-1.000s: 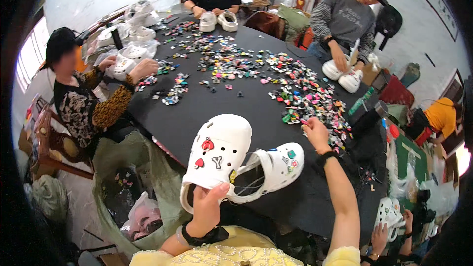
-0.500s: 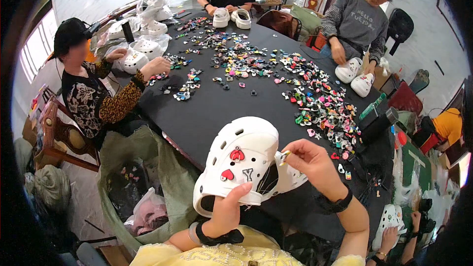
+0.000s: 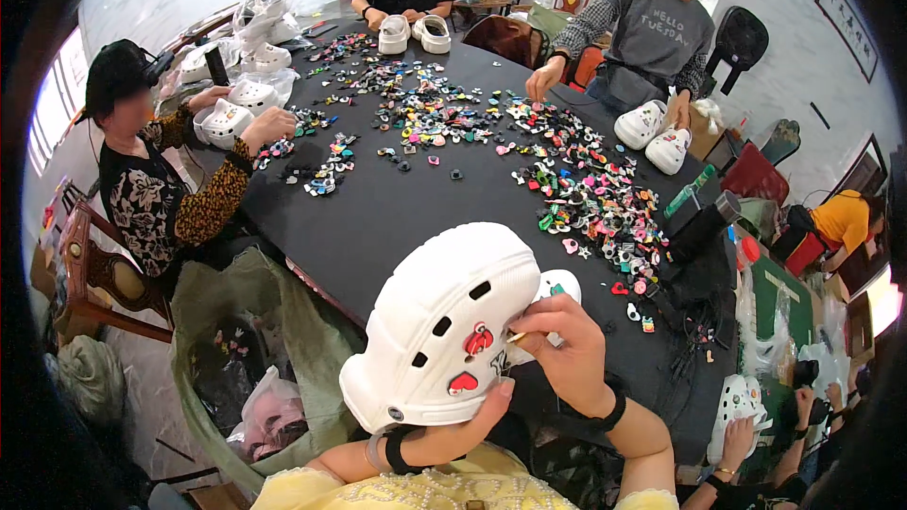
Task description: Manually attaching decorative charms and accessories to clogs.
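The person holds a white clog (image 3: 444, 321) up close over the near edge of the black table (image 3: 378, 217), its toe pointing down toward the body. The left hand (image 3: 472, 416) cups the shoe from below, fingers clenched around its lower rim beside a red heart charm (image 3: 462, 382). The right hand (image 3: 562, 354) presses against the shoe's side, thumb and fingertips pinched on a small charm at one of the holes, next to a red charm (image 3: 479, 340); a black band circles that wrist. A second white clog (image 3: 557, 285) peeks out behind the held one, resting on the table. Colourful charms (image 3: 586, 198) lie scattered across the far half of the table. Three other people sit around it, each with white clogs before them. A green sack (image 3: 246, 321) gapes open to the left of the table.
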### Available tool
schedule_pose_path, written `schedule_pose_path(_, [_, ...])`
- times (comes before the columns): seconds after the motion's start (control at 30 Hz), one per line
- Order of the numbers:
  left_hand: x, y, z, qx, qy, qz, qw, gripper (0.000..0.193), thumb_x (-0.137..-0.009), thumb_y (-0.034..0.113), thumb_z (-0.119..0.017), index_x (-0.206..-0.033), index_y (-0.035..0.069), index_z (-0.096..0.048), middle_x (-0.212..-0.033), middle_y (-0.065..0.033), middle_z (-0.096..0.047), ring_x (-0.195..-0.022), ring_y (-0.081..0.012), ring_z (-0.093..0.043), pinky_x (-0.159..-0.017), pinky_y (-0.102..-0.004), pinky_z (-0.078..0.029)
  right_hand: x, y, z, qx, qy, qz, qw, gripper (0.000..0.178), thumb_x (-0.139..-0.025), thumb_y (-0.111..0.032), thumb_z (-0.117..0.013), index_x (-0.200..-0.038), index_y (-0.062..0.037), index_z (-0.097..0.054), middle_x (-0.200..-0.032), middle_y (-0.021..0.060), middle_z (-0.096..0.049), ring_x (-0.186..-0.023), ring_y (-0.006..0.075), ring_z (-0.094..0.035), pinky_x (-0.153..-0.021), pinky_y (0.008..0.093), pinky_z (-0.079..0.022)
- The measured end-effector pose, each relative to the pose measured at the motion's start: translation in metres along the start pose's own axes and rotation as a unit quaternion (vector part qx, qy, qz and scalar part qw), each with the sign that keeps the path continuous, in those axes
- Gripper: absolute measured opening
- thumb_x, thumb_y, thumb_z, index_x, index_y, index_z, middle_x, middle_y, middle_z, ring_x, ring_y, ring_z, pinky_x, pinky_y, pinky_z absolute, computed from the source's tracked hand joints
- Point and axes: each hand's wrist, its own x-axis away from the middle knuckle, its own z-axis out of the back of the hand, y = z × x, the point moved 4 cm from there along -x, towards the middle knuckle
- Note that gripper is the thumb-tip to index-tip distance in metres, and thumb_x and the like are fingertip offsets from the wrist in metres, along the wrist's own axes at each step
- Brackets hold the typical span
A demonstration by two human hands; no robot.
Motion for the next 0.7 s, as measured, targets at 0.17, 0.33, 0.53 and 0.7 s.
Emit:
schedule_pose_path(0.17, [0.004, 0.003, -0.002, -0.088, -0.097, 0.041, 0.991, 0.024, -0.078, 0.018, -0.065, -0.099, 0.006, -0.059, -0.089, -0.0042, -0.062, -0.083, -0.017, -0.057, -0.075, -0.0302, -0.046, 0.01, -0.013, 0.007, 0.135, 0.022, 0.143, 0.98, 0.022, -0.064, 0.0, -0.073, -0.083, -0.0085, -0.065, -0.083, 0.0036, -0.061, -0.074, 0.0169, -0.055, -0.065, 0.0268, -0.043])
schedule_pose_path(0.33, [0.007, 0.006, -0.001, -0.259, -0.158, -0.125, 0.945, 0.022, -0.08, 0.014, -0.06, -0.101, 0.008, -0.059, -0.097, -0.0049, -0.06, -0.09, -0.0172, -0.058, -0.081, -0.033, -0.047, 0.012, -0.014, 0.011, 0.121, 0.047, 0.166, 0.978, 0.025, -0.06, -0.004, -0.074, -0.083, -0.0129, -0.067, -0.083, -0.0005, -0.064, -0.072, 0.0145, -0.056, -0.066, 0.0265, -0.037])
schedule_pose_path(0.53, [0.018, 0.001, -0.006, -0.51, -0.228, -0.316, 0.767, 0.024, -0.083, 0.012, -0.052, -0.106, 0.007, -0.057, -0.102, -0.0056, -0.059, -0.096, -0.0178, -0.058, -0.085, -0.0377, -0.047, 0.018, -0.018, 0.015, 0.168, 0.038, 0.207, 0.963, 0.024, -0.061, -0.006, -0.072, -0.08, -0.0154, -0.062, -0.084, -0.0041, -0.064, -0.071, 0.0116, -0.055, -0.067, 0.0267, -0.035])
schedule_pose_path(0.7, [0.015, 0.004, -0.005, -0.477, -0.249, -0.273, 0.798, 0.026, -0.084, 0.014, -0.049, -0.108, 0.007, -0.055, -0.103, -0.0062, -0.058, -0.096, -0.0186, -0.058, -0.085, -0.0367, -0.048, 0.024, -0.025, 0.017, 0.229, 0.061, 0.26, 0.936, 0.027, -0.064, -0.007, -0.071, -0.086, -0.0183, -0.061, -0.087, -0.0084, -0.064, -0.07, 0.0096, -0.053, -0.069, 0.026, -0.031])
